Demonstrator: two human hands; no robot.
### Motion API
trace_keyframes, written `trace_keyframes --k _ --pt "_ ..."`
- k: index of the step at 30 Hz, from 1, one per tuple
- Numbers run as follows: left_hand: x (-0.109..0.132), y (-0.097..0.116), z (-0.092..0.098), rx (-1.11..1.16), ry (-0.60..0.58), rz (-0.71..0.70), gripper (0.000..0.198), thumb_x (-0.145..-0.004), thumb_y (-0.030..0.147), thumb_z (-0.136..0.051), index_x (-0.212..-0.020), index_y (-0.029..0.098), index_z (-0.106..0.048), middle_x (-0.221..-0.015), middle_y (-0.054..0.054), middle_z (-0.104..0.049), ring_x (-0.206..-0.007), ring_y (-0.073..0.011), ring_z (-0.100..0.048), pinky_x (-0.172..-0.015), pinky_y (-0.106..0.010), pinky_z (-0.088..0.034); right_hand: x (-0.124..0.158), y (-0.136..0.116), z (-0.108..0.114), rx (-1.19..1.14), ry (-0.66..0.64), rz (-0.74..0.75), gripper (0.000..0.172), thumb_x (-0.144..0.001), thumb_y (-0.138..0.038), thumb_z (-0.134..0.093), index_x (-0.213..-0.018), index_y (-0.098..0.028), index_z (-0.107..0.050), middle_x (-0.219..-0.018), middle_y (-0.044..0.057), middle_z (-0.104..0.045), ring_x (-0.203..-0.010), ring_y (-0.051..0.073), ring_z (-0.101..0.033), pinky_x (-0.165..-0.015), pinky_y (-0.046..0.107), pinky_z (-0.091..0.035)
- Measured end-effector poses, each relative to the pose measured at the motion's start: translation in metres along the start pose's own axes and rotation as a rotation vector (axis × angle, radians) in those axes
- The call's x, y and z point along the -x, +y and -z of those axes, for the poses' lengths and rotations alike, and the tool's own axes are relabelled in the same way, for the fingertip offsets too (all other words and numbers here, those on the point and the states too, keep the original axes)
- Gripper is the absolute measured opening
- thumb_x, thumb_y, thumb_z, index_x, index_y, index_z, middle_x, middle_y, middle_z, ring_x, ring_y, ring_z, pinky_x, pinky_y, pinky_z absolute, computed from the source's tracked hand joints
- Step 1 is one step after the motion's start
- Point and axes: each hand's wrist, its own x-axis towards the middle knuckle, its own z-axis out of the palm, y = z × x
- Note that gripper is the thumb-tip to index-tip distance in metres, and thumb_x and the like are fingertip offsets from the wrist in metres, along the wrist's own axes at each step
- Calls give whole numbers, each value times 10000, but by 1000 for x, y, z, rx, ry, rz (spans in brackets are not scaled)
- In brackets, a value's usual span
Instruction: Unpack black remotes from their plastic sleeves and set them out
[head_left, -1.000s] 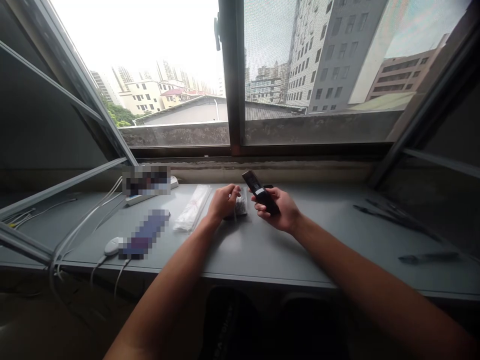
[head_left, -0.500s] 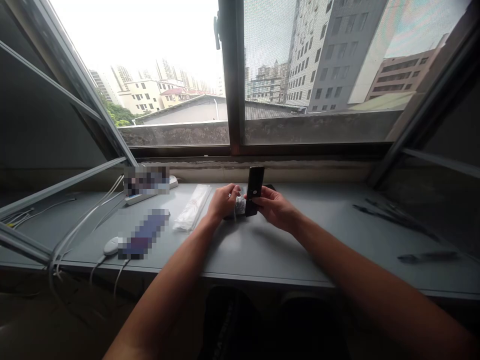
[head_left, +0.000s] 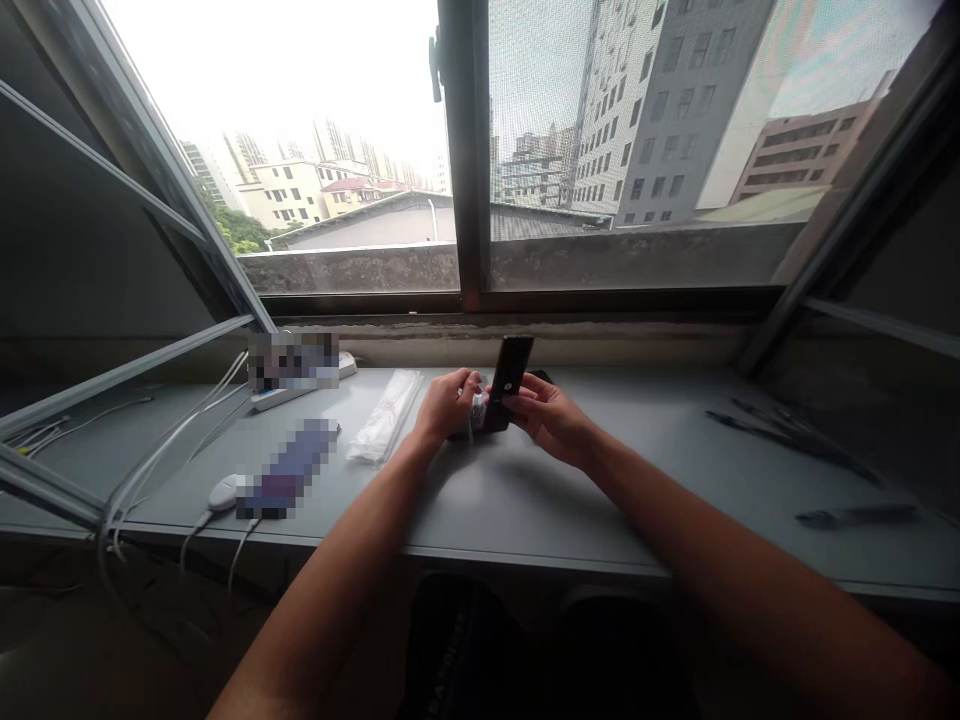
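My right hand (head_left: 550, 416) grips a slim black device (head_left: 508, 375) like a remote control, held almost upright above the grey desk (head_left: 525, 500). My left hand (head_left: 442, 405) is curled on a small clear packet (head_left: 478, 408) lying on the desk right beside the device. The two hands almost touch in front of the window.
A long clear plastic bag (head_left: 386, 414) lies left of my hands. Further left are a blurred flat object (head_left: 291, 467), a white mouse (head_left: 223, 491), a power strip (head_left: 296, 385) and white cables (head_left: 157, 460). Dark pens (head_left: 787, 430) lie at the right. An open window frame (head_left: 127, 250) juts in at left.
My right hand has turned the black device from a leftward tilt to nearly upright and brought it left against my left hand. My left hand has stayed on the packet.
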Motion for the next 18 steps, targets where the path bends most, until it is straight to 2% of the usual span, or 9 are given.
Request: trace_keyframes --k 3,5,7,9,13,18 --pt "0 -1 -1 22 -2 4 358 -1126 390 -488 -952 238 -762 -936 -44 -831 -842 -220 -747 -809 -321 -517 1 -4 -1 -34 30 -85 349 -866 -365 -959 -1157 -251 -804 -1131 58 -847 -809 201 -786 -697 315 -644" --pt "-1 -2 -2 33 2 7 348 -1125 393 -493 -970 242 -766 -944 -45 -837 -862 -228 -761 -826 -329 -529 2 -7 -2 -46 32 -120 284 -939 -382 -884 -1164 -246 -776 -1120 70 -838 -703 183 -748 -533 272 -564" --pt "-1 -3 -3 36 8 6 342 -1124 392 -498 -974 245 -767 -940 -45 -837 -871 -233 -767 -836 -334 -537 3 -9 -3 -63 23 -139 206 -1005 -372 -798 -1158 -241 -754 -1068 73 -829 -638 163 -702 -465 238 -483" --pt "-1 -3 -3 39 8 5 340 -1124 390 -499 -975 245 -767 -930 -47 -835 -875 -235 -771 -841 -336 -543 3 -11 -4 -100 24 -171 184 -1068 -397 -696 -1119 -226 -743 -996 73 -812 -592 149 -651 -452 232 -448" --pt "-1 -2 -2 43 6 9 340 -1122 375 -498 -959 242 -765 -913 -49 -830 -866 -233 -772 -841 -334 -547 3 -14 -6 -171 31 -230 322 -1124 -449 -556 -1105 -194 -751 -936 81 -773 -611 162 -619 -489 263 -475" --pt "-1 -3 -2 46 11 -4 345 -1123 381 -503 -925 241 -748 -914 -48 -828 -855 -232 -765 -832 -334 -536 3 -10 -3 -206 23 -228 254 -1061 -424 -719 -1085 -179 -780 -902 55 -728 -712 157 -631 -635 271 -589"
